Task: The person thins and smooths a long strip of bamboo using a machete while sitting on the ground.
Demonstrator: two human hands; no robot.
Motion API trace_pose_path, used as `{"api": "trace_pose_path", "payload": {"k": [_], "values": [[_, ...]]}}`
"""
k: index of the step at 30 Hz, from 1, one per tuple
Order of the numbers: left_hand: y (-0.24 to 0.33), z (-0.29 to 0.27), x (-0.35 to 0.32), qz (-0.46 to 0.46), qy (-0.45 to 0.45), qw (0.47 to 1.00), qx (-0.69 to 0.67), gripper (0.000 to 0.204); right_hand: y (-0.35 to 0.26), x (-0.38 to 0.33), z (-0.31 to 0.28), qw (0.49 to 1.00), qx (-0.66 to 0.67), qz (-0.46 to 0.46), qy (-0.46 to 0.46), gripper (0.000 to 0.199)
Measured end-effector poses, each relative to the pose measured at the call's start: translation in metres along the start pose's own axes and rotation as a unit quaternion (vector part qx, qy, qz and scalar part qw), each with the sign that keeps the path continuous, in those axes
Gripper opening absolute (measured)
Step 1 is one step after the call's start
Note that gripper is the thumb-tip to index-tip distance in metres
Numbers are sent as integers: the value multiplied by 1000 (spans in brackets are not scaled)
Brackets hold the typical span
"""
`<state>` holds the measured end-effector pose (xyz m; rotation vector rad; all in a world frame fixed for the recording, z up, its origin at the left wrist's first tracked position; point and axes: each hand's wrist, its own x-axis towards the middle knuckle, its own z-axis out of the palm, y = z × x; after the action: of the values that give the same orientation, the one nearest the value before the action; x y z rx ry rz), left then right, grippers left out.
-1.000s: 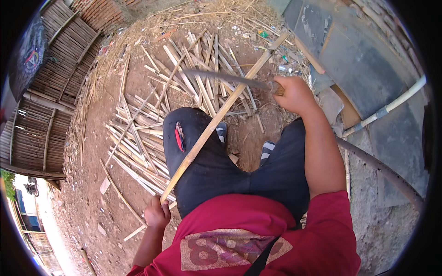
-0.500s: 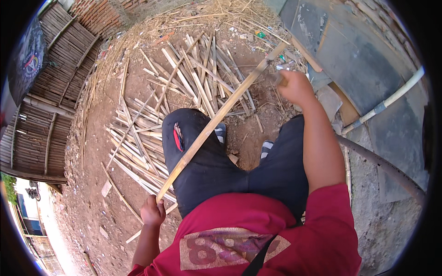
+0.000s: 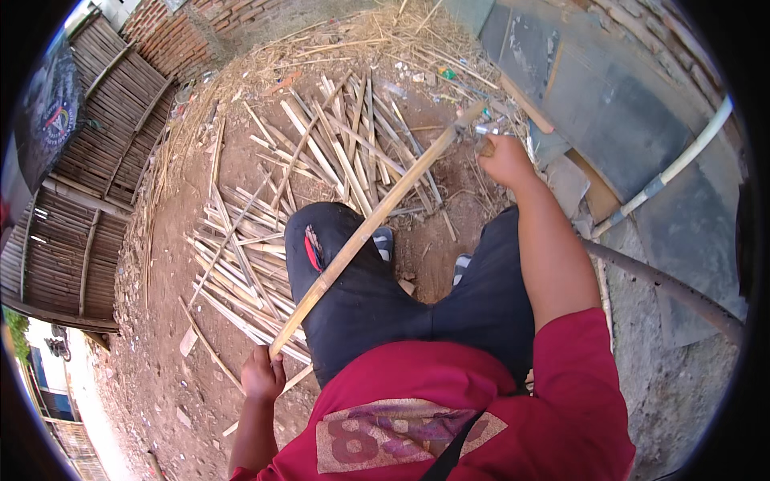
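A long split bamboo strip point(image 3: 377, 216) slants across my right-leaning view, from near my left side up to the far right, passing over my left thigh. My left hand point(image 3: 261, 373) is closed around its near end. Close beside the strip's far end, my right hand point(image 3: 507, 160) is closed on a tool with a short brown handle point(image 3: 486, 147). The tool's working part is hard to make out against the strip's dark grey far section. Beyond my knees lies a loose pile of split bamboo pieces point(image 3: 341, 152), and more bamboo strips point(image 3: 241, 248) lie left of my left leg.
A woven bamboo wall point(image 3: 112, 120) stands at the left and a brick wall point(image 3: 192, 36) at the back. Dark sheets point(image 3: 601, 112), a pale pipe point(image 3: 674, 172) and a dark curved bar point(image 3: 666, 284) are at my right. Straw and litter cover the far dirt ground.
My right hand and its tool have shifted slightly down beside the strip's far end. The strip's far end has dipped a little toward me; my left hand keeps its hold.
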<state>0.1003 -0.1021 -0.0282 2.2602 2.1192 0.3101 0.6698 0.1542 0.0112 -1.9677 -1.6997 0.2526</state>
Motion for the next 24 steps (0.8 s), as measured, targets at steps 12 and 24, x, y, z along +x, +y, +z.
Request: {"api": "trace_pose_path", "payload": {"k": [12, 24], "values": [[-3, -17, -4, 11, -41, 998, -37, 26, -10, -8, 6, 997, 3, -74, 27, 32], [-17, -18, -12, -25, -74, 997, -8, 29, -24, -13, -5, 993, -30, -115, 2, 41]]}}
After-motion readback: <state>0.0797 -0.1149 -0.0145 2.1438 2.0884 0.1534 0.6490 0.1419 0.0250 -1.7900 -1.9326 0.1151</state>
